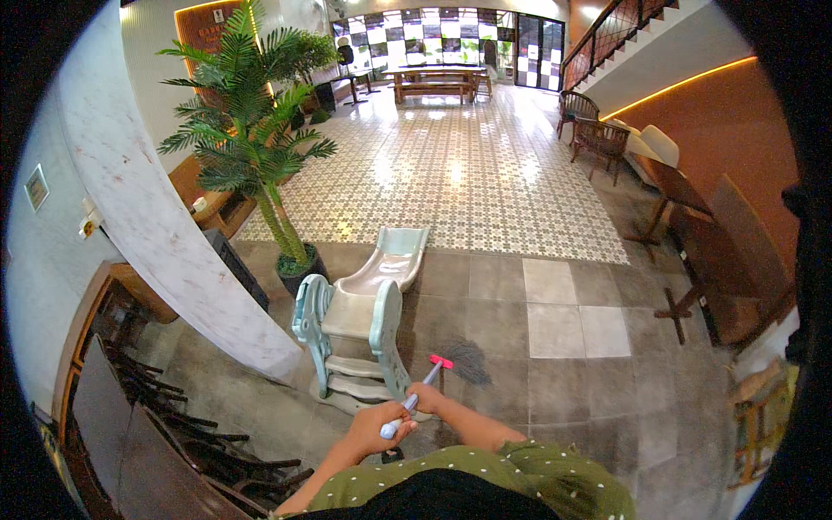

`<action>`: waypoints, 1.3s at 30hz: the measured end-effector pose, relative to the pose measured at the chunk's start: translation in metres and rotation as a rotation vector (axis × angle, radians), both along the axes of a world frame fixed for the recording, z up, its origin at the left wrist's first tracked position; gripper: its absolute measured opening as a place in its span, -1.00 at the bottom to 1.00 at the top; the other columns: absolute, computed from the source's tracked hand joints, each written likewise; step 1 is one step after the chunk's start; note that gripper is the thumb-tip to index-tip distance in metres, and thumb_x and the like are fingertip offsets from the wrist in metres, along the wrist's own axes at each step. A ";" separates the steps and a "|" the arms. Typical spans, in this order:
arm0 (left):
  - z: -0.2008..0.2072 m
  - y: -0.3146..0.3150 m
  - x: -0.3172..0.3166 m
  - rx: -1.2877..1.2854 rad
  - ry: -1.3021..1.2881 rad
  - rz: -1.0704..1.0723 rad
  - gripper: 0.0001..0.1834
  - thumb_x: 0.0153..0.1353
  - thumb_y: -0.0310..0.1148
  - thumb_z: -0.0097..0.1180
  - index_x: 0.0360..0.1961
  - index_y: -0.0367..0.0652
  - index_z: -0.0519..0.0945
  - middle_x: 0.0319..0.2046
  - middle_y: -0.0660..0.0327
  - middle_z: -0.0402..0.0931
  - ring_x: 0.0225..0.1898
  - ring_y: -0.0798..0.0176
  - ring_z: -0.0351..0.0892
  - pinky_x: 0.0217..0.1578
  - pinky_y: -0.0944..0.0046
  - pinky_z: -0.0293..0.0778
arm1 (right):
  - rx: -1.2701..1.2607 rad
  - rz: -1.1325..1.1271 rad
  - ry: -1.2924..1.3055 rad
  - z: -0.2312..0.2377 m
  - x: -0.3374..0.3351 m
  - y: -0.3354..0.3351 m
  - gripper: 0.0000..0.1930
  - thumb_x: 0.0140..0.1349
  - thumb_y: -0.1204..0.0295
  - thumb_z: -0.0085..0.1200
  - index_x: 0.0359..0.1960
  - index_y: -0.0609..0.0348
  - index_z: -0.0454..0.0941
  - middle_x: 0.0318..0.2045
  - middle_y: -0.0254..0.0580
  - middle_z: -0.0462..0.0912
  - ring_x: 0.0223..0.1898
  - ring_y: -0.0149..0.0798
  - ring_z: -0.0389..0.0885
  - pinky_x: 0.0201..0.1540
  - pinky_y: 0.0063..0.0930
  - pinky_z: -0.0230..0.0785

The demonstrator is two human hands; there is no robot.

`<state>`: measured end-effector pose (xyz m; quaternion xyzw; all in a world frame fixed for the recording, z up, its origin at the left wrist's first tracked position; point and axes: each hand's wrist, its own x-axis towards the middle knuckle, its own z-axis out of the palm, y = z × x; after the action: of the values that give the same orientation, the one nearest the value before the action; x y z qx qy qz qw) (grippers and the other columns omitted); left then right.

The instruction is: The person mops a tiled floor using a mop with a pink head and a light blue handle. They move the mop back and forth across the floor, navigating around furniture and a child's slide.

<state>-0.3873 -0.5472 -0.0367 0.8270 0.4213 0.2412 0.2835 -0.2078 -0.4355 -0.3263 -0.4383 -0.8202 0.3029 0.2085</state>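
Both of my hands are closed around the pale handle of a mop [441,361]. My left hand [374,431] grips close to the handle's top end, and my right hand [424,398] holds it a little lower down. A pink clamp joins the handle to dark grey strands [472,362], which lie spread on the grey tiled floor [494,407]. Just left of the mop stands a small plastic slide [354,316] in pale blue and beige, its steps toward me and its chute pointing away.
A potted palm [299,264] stands behind the slide, beside a white curved pillar [195,234]. Dark tables [160,468] and chair legs fill the lower left. Wooden tables [680,186] and chairs [600,139] line the right. Patterned tiles [451,182] stretch toward a far bench table [438,78].
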 end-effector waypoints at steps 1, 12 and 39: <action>-0.003 -0.002 0.000 -0.002 -0.040 0.019 -0.72 0.18 -0.06 0.24 -0.34 -0.04 0.60 -0.43 0.12 0.61 -0.44 -0.02 0.61 -0.39 0.08 0.51 | -0.003 0.036 -0.054 0.002 0.000 -0.001 -0.82 -0.05 0.27 0.27 -0.48 0.05 0.58 -0.40 -0.02 0.62 -0.27 0.09 0.60 -0.19 -0.13 0.44; -0.026 0.014 -0.001 -0.402 -0.520 0.083 -0.68 0.30 -0.14 0.18 -0.34 -0.23 0.62 -0.49 0.32 0.55 -0.44 0.45 0.44 -0.37 0.38 0.38 | -0.225 0.075 -0.338 0.039 0.057 -0.040 -0.61 0.03 0.04 0.19 -0.29 0.08 0.69 -0.34 0.10 0.69 -0.26 0.15 0.66 -0.17 -0.03 0.50; -0.038 0.034 0.051 -0.504 -0.124 -0.479 -0.67 0.17 -0.22 0.34 -0.09 -0.14 0.65 -0.08 0.15 0.65 -0.01 0.19 0.60 0.07 0.19 0.45 | -0.266 -0.706 -0.025 -0.002 0.126 -0.154 -0.62 -0.15 0.43 0.37 -0.20 -0.01 0.63 -0.12 -0.03 0.60 0.03 0.11 0.52 0.08 -0.09 0.39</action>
<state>-0.3363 -0.5129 -0.0747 0.7903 0.2435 0.1060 0.5522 -0.0821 -0.5897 -0.3281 -0.7207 -0.5748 0.3109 0.2314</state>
